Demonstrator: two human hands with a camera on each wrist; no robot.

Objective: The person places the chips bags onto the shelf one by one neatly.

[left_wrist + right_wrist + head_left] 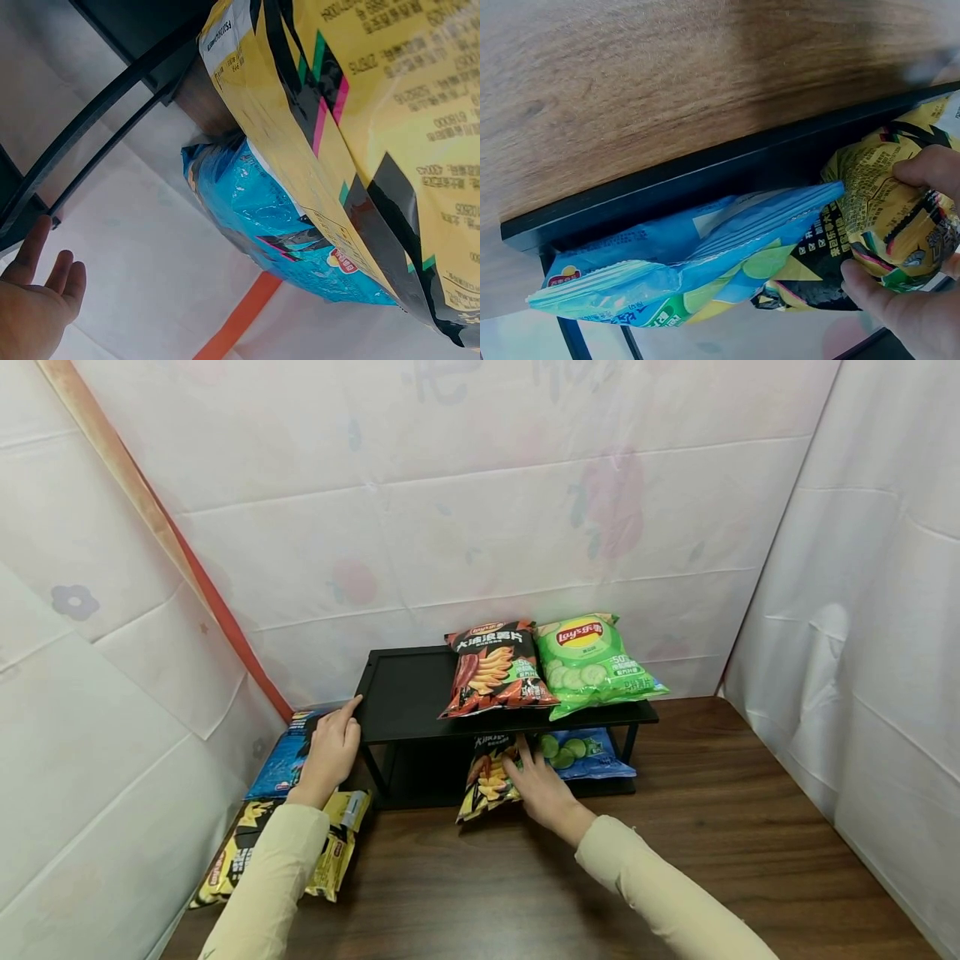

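Note:
A black two-tier shelf [401, 689] stands on the wooden table. My left hand [330, 756] is at its upper left edge, index finger extended against the rim; in the left wrist view the fingers look loosely bent and hold nothing. On the lower tier, my right hand [547, 795] grips a yellow-and-black bag of chips [480, 787]. The right wrist view shows thumb and fingers on either side of this crinkled bag [900, 217]. Right beside it lies a blue bag of lime chips [592, 753]. The bag's back end is hidden under the upper tier.
On the upper tier lie a red-and-black chip bag [495, 668] and a green Lay's bag [592, 664]. Left of the shelf are a blue bag [277, 764], a yellow-and-black bag [232, 856] and a yellow bag [337, 852]. Pale curtains [487, 527] enclose the table [450, 893].

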